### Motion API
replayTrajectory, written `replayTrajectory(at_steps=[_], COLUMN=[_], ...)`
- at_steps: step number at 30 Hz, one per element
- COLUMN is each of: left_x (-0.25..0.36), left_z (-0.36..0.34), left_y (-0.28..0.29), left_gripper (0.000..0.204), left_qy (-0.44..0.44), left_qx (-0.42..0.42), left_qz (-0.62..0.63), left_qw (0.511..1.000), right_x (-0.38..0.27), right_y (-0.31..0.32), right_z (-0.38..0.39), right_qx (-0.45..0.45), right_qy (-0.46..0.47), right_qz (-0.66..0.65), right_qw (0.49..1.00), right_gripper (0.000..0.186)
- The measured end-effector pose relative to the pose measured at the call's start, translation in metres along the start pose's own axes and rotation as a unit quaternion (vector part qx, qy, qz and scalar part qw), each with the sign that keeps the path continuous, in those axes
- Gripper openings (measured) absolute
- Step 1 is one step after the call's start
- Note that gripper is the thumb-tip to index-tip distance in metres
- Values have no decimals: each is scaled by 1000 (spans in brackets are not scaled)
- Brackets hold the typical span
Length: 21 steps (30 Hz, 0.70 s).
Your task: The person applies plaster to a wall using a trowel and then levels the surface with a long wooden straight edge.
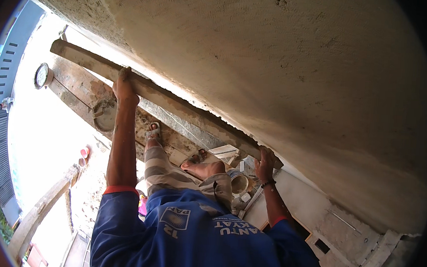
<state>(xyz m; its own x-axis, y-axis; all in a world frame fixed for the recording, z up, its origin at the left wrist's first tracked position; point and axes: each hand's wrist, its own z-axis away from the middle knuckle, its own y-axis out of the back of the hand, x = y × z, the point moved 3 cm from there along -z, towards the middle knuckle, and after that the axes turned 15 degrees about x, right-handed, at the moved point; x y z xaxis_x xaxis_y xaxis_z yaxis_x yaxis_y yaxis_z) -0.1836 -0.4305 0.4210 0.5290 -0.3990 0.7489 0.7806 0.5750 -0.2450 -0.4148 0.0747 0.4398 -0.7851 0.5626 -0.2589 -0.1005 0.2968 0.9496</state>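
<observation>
A long, straight screed board (188, 107), its upper edge ragged with wet mortar, slants across the view from upper left to lower right. My left hand (125, 86) is closed round it toward its far left end. Near the other end, my right hand (266, 164) grips the board too, with a dark bracelet at the wrist. Both arms are stretched out. Along its mortar-caked edge the board lies close to the plastered wall (276, 64); whether it touches all along, I cannot tell. The wall looks damp and smooth, with a few rough pits.
My sandalled feet stand on wooden planks (174, 140) raised above the ground. On the planks at left are a round mortar-stained container (104, 114) and a smaller bucket (43, 76). Another bucket (239, 183) stands lower, near my right leg. A wooden pole (42, 213) rises at lower left.
</observation>
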Motion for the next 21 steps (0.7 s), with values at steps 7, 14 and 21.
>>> replayTrajectory(at_steps=[7,14,21], left_x=[-26,-28,11], left_z=[-3,9,64], left_y=[-12,14,13], left_gripper=[38,19,29], left_qy=[-39,110,234], left_qx=[59,-44,-260], left_qz=[-162,-6,196], left_qw=[984,993,916], right_x=[14,14,-4], right_y=[6,41,124], right_z=[-10,-11,-9], right_qx=[-90,24,179], right_qy=[-16,23,7], right_qz=[32,71,119], right_qw=[995,997,977], right_gripper=[55,53,54])
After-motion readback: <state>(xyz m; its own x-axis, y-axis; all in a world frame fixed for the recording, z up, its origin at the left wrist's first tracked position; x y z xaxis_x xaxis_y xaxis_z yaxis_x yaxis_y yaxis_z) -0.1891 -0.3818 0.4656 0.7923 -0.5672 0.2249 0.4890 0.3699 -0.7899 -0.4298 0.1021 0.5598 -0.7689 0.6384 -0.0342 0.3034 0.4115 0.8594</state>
